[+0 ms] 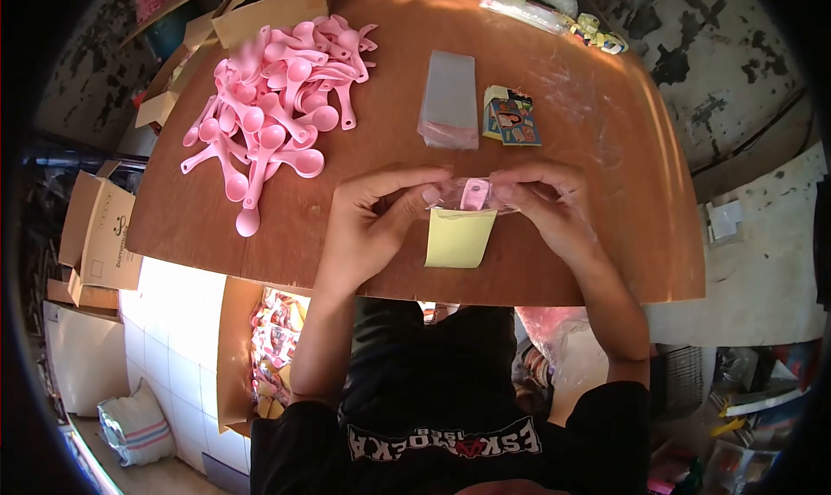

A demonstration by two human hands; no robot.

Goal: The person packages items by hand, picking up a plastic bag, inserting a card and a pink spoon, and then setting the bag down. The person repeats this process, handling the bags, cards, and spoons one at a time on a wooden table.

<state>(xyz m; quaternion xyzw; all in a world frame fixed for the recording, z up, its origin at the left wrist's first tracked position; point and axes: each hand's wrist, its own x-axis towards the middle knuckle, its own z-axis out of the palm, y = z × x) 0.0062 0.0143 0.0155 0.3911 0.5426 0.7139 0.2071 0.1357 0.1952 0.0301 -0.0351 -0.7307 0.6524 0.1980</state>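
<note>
Here, a clear plastic packet [446, 202] with a pink handle end and a yellow card [460, 239] sits near the centre of the frame, above the front of the bench [381, 226]. The left hand [381, 209] and right hand [547, 207] pinch its upper corners, thumbs against fingers. Beyond lie a stack of clear bags [449, 97] and printed cards [512, 118]; pink spoons [281, 97] heap at upper left.

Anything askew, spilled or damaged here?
Wall at upper right: dark patches, looks like flaking paint. Cards beside the clear bags: stack uneven, not squared. Spoons lie in a loose heap on the table; no spill visible.
</note>
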